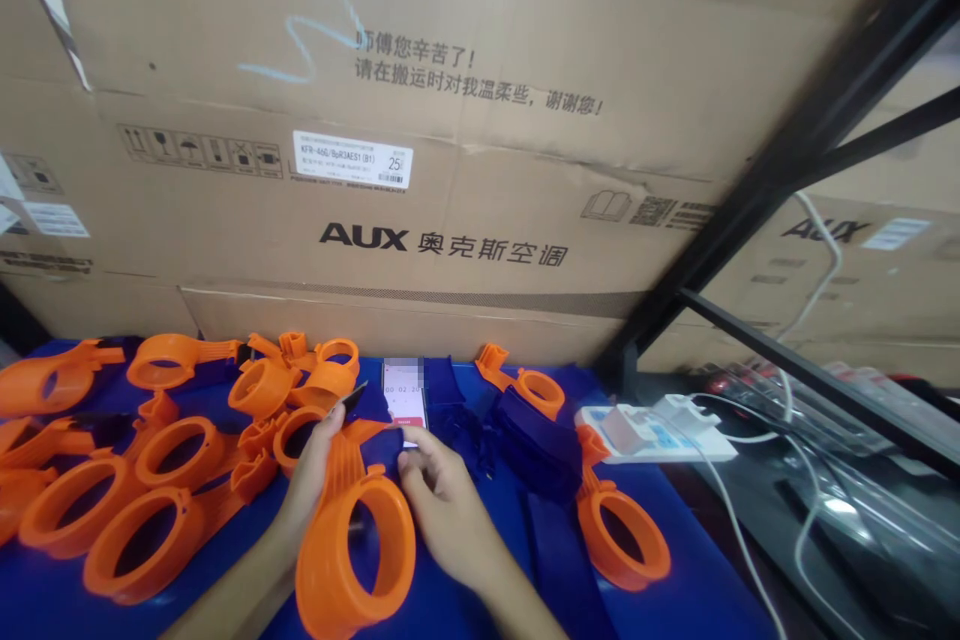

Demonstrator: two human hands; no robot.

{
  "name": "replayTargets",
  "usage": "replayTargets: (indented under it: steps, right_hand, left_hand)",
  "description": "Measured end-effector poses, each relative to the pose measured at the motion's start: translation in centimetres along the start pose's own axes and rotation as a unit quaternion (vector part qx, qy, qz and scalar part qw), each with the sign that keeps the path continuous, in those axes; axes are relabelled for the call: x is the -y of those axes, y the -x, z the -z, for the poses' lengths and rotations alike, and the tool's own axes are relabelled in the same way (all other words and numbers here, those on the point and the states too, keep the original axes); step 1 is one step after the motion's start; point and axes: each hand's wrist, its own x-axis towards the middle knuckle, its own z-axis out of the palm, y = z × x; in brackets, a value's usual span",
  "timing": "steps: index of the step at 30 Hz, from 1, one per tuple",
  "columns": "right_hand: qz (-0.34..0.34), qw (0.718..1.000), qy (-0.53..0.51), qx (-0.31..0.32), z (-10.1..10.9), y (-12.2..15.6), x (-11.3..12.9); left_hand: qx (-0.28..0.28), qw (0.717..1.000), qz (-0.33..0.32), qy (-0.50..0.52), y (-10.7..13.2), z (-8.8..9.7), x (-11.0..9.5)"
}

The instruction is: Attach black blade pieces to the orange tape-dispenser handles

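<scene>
My left hand (319,470) is closed around the arm of an orange plastic tape dispenser (397,560), its large ring hanging toward me. A black, pointed piece (352,400) sticks out above the left fingertips; I cannot tell if it belongs to the dispenser. At the arm's upper end, my right hand (446,505) pinches with bent thumb and forefinger what looks like the edge of a dark blue strip (394,436). The fingers partly hide that strip. Just behind the hands lies a phone (403,390) showing a timer.
Several similar orange dispensers (142,545) crowd the left side of the blue table cover (487,610). Another orange dispenser (622,535) lies at right, near folded dark blue strips (536,445). A white power strip (652,435) with cables sits by a black metal frame (705,220). Cardboard (450,190) stands behind.
</scene>
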Motion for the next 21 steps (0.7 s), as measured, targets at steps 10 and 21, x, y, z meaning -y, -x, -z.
replayTargets:
  steps: [10, 21]
  right_hand:
    - [0.047, 0.761, 0.494, -0.418, 10.7, 0.5, 0.0]
    - [-0.098, 0.706, 0.561, -0.422, 13.1, 0.2, -2.8]
  left_hand:
    - [0.005, 0.986, -0.087, -0.144, -0.4, 1.2, 0.3]
    - [0.003, 0.977, -0.097, -0.192, 0.0, 0.7, 1.2]
